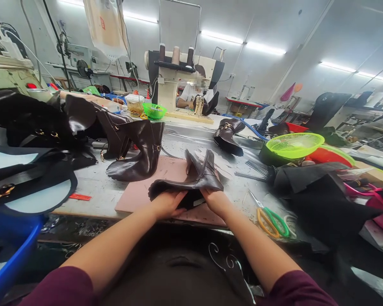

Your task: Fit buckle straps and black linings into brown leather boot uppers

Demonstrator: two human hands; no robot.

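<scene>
Between my two hands is a dark brown leather boot upper (198, 176), lying on its side just above a pink board (130, 197). My left hand (170, 204) grips its lower edge near the toe end, the fingers partly hidden inside the opening. On the right, my right hand (216, 200) is closed on the edge near the heel, most of its fingers under the leather. Another brown boot upper (143, 151) with a small gold buckle stands just behind on the left. Farther off to the right rests a third boot upper (229, 135).
Scissors with orange and green handles (271, 221) lie right of the board. Black leather pieces (319, 195) and a yellow-green basket (295, 144) occupy the right side. More boot uppers (83, 117) crowd the left. A person (194, 93) sits behind a sewing machine (167, 91).
</scene>
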